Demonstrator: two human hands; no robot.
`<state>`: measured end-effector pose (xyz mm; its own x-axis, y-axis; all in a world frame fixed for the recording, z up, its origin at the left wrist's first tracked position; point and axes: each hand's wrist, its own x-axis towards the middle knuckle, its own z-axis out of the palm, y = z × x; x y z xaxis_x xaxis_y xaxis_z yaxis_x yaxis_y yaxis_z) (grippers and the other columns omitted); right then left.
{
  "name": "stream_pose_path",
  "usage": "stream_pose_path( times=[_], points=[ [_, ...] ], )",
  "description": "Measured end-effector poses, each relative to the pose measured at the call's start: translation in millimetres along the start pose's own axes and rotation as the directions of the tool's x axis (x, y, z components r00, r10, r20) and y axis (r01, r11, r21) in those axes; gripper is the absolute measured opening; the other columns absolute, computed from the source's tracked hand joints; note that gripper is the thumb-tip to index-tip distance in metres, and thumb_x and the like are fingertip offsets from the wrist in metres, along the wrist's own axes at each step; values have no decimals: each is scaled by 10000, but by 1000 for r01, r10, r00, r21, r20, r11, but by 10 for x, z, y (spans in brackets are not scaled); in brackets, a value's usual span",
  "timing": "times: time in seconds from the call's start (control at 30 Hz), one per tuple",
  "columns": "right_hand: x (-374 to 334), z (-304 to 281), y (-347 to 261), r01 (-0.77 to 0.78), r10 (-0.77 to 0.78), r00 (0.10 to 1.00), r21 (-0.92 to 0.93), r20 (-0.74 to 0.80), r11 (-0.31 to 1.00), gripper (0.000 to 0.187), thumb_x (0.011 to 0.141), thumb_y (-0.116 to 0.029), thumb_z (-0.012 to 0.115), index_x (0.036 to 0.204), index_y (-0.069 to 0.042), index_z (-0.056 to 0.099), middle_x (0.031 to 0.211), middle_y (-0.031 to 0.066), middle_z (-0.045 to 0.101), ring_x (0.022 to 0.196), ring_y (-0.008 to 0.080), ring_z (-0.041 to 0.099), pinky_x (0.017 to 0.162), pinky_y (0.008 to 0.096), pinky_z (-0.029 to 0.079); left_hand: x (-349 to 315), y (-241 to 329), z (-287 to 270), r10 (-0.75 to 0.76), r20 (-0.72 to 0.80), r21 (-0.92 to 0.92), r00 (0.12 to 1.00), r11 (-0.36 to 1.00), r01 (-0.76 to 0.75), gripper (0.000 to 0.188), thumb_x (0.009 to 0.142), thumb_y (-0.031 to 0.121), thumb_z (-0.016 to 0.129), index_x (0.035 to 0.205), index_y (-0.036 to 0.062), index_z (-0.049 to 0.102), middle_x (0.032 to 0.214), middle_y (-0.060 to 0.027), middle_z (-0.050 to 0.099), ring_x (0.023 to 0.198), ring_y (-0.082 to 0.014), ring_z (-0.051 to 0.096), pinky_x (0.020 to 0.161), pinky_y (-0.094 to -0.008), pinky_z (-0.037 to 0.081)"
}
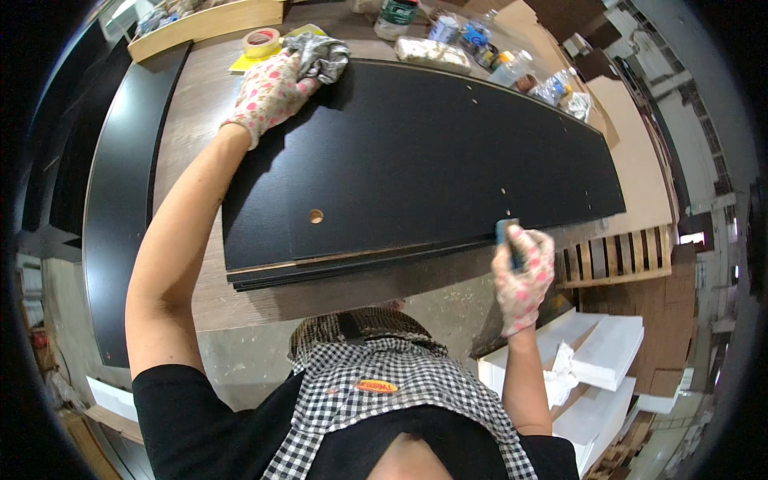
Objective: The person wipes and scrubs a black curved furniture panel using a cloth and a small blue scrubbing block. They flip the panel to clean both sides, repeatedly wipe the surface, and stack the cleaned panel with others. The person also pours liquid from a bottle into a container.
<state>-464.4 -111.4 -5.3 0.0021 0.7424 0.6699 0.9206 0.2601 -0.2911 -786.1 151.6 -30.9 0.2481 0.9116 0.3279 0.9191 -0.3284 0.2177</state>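
Observation:
A black board (416, 152) with a round hole near its left end lies on top of several stacked black boards on the table. My left hand (270, 94), in a white glove with pink dots, is closed on a crumpled grey rag (323, 58) at the board's far left corner. At the near edge, toward the right, my right hand (525, 276) in a matching glove grips a small blue flat-ended tool (502, 231). The tool's tip meets the board's edge; its exact kind is mostly hidden by my fingers. Small pale marks show on the board nearby.
A tape roll (261, 42) lies beyond my left hand. Along the far side stand a green-labelled jar (396, 18), a white bundle (434, 54) and plastic bottles (552, 86). Another black board (128, 184) lies at left. White panels (608, 352) and a slatted wooden frame (620, 256) are at right.

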Motion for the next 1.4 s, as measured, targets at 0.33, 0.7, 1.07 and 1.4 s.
stream_pose_path(
  times=[0.33, 0.7, 1.07, 1.4],
  points=[
    [-214, 98, 299, 119, -115, 992, -78, 58, 990, 323, 755, -133, 733, 1077, -125, 706, 1012, 111, 613, 901, 288, 585, 772, 402, 520, 26, -45, 0, 32, -38, -123, 999, 992, -36, 435, 891, 336, 548, 1203, 38, 601, 1106, -239, 652, 1099, -416, 592, 952, -477, 455],
    [-82, -51, 632, 127, -122, 992, 175, -36, 976, 365, 748, -132, 763, 1107, -119, 700, 1001, 110, 627, 876, 287, 596, 731, 418, 532, 175, -660, 206, -29, -134, -68, 991, 997, 20, 334, 901, 170, 611, 1187, -4, 608, 1244, -228, 591, 1195, -372, 531, 1048, -439, 399],
    [-101, -1273, 4588, -349, 264, 911, -248, -317, 904, 246, 801, -143, 739, 1042, -101, 729, 1014, 129, 623, 969, 304, 615, 863, 403, 504, 730, 1067, 577, 103, -199, -616, 975, 760, -206, 517, 877, 21, 645, 1368, 13, 485, 1282, -134, 563, 1203, -233, 531, 1024, -342, 443],
    [-69, -2079, 6916, -483, 517, 713, 202, -473, 852, 279, 849, -8, 696, 1126, -41, 683, 1058, 106, 686, 1006, 208, 644, 912, 328, 503, 1267, 4691, 1213, 420, 323, -19, 848, 899, -438, 734, 751, 287, 634, 1418, 27, 473, 1481, -271, 396, 1410, -425, 323, 1198, -494, 207]
  ],
)
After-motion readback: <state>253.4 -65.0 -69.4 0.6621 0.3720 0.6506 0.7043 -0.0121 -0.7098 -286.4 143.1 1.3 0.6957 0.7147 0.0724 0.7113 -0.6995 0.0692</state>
